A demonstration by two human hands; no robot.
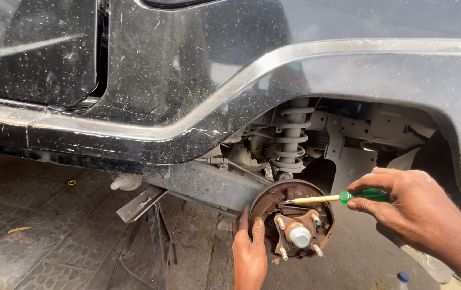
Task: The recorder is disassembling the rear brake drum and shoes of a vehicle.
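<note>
A rusty brake drum backplate point(273, 196) with its hub point(299, 235) and wheel studs sits exposed in the wheel arch of a black car point(187, 70). My left hand point(250, 252) rests against the left edge of the brake assembly, fingers up. My right hand point(413, 207) grips a screwdriver point(343, 197) by its green handle; the yellow shaft points left and its tip touches the upper inside of the brake assembly.
A coil spring and shock absorber point(290, 140) stand above the hub. A metal jack stand point(150, 215) props the car body at the left. The ground is patterned paving point(37, 225). A bottle with a blue cap point(402, 278) stands at the bottom right.
</note>
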